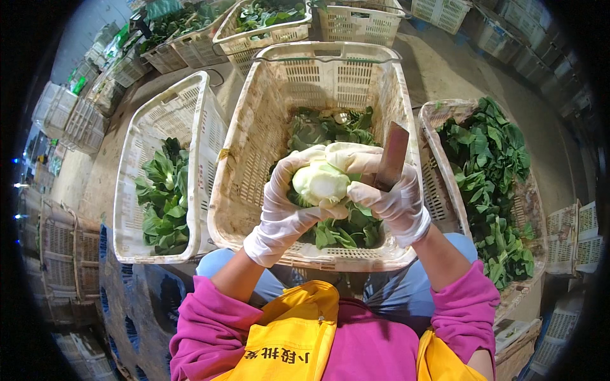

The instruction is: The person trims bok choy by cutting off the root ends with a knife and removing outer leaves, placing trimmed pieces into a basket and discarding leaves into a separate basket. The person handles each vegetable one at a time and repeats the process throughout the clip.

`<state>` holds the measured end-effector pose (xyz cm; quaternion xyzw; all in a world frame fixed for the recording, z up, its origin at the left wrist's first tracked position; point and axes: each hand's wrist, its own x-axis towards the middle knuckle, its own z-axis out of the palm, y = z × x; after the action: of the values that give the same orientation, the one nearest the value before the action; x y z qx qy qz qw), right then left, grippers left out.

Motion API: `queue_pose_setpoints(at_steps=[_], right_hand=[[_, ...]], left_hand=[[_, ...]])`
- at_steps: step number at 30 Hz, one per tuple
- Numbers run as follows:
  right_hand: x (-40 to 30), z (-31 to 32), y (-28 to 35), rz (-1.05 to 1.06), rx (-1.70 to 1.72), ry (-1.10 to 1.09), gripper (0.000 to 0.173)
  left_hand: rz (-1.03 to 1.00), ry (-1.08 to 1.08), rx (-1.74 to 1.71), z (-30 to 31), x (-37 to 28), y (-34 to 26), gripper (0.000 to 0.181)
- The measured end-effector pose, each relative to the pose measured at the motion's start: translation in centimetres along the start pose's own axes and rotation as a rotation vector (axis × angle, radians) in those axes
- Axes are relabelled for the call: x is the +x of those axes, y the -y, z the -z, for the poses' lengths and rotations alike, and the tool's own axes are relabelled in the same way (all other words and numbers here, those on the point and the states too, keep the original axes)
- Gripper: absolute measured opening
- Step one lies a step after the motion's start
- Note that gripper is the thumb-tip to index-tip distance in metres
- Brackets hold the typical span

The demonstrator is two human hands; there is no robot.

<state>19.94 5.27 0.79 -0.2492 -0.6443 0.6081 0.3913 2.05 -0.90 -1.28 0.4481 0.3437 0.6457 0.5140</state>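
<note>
My left hand [295, 200], in a thin white glove, is wrapped around a head of bok choy [321, 184], whose pale cut base faces up at me. In my gloved right hand [398, 202] is a knife with a broad, brownish blade [393, 153] that points up and away from me. Fingers of the right hand also touch the right side of the bok choy. Both hands are above a large, dirty white plastic crate [259, 119] between my knees. Loose green leaves [343, 233] lie in its bottom. The knife's handle is hidden in my palm.
At left, a white crate [125, 209] holds whole bok choy [167, 200]. A crate on the right [445, 181] is heaped with leafy greens [491, 147]. More crates [360, 24] stand beyond, and a blue plastic pallet [136, 295] lies at lower left.
</note>
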Motion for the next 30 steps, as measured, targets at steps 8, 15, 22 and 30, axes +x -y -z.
queue_pose_setpoints(at_steps=[8, 15, 22, 30], right_hand=[[-0.3, -2.3, -0.5, 0.099, 0.072, -0.159, 0.017], [-0.3, -2.4, -1.8, 0.250, -0.174, -0.177, 0.022], [0.4, -0.1, 0.0, 0.235, -0.039, -0.244, 0.017], [0.8, 0.3, 0.4, 0.108, -0.004, -0.371, 0.018]], left_hand=[[-0.643, -0.109, 0.880, 1.8, 1.2, 2.0, 0.066], [-0.590, -0.111, 1.225, 1.2, 1.1, 0.5, 0.061], [-0.057, -0.146, 0.210, 0.6, 1.0, 0.4, 0.067], [0.056, -0.150, 0.047, 0.2, 0.9, -0.4, 0.075]])
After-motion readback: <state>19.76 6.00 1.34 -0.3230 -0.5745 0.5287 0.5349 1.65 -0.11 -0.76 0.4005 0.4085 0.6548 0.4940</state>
